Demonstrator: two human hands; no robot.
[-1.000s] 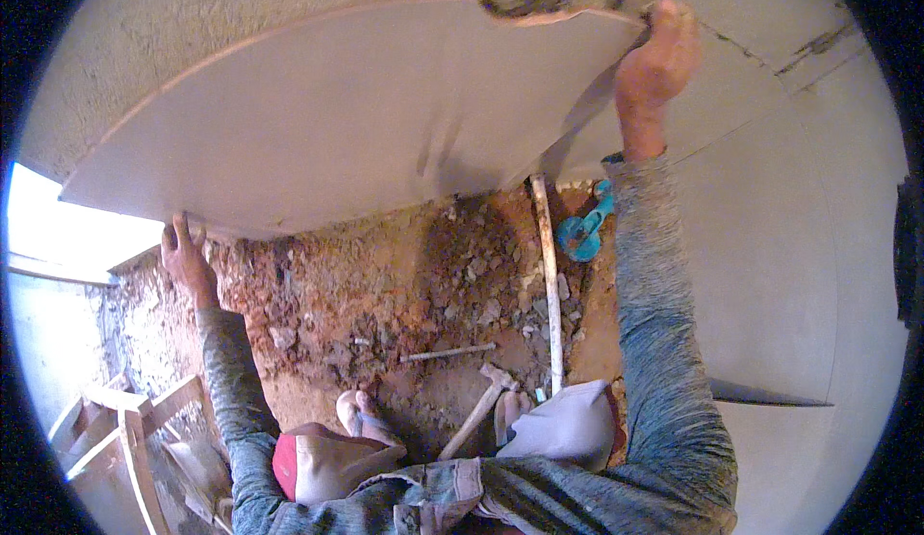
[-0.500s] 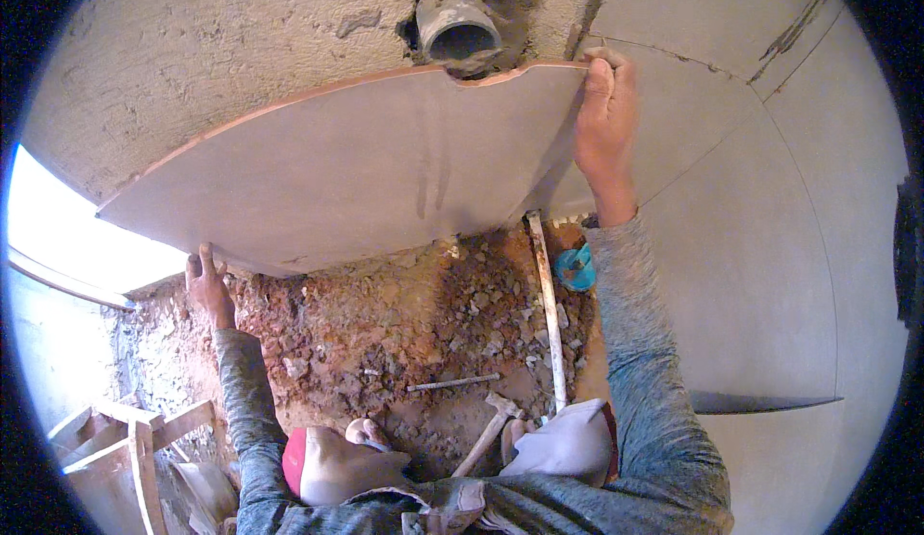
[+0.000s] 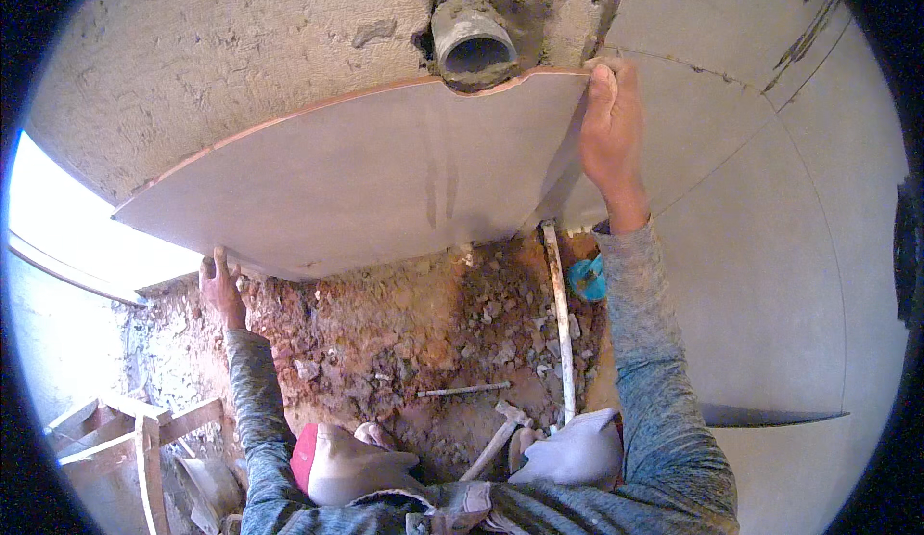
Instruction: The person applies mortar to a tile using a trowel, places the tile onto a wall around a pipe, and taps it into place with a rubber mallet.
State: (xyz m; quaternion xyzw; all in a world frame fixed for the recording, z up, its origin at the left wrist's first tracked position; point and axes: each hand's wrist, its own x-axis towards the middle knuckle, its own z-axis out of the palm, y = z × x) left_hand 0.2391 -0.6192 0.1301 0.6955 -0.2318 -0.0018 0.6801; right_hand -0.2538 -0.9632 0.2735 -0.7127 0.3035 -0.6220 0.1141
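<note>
I hold a large grey tile (image 3: 346, 169) against the rough plastered wall (image 3: 221, 44). Its reddish top edge has a curved notch just under a grey pipe (image 3: 452, 25) that pokes out of dark mortar. My right hand (image 3: 612, 136) is closed on the tile's top right edge, thumb on the face. My left hand (image 3: 220, 290) grips the lower left edge with its fingertips. A long white rod (image 3: 559, 314) leans below the tile's right part, beside a turquoise suction-cup tool (image 3: 588, 279), partly behind my forearm.
Grey tiled wall (image 3: 751, 275) runs along the right. A hammer (image 3: 491, 448) and a short bar (image 3: 462, 389) lie on rubble-strewn ground (image 3: 385, 323) near my feet. A wooden frame (image 3: 144, 448) stands at lower left, below a bright opening (image 3: 58, 208).
The tile and both hands have moved lower in the picture, uncovering more of the pipe. In the last half second they have shifted slightly right and down, along with the background.
</note>
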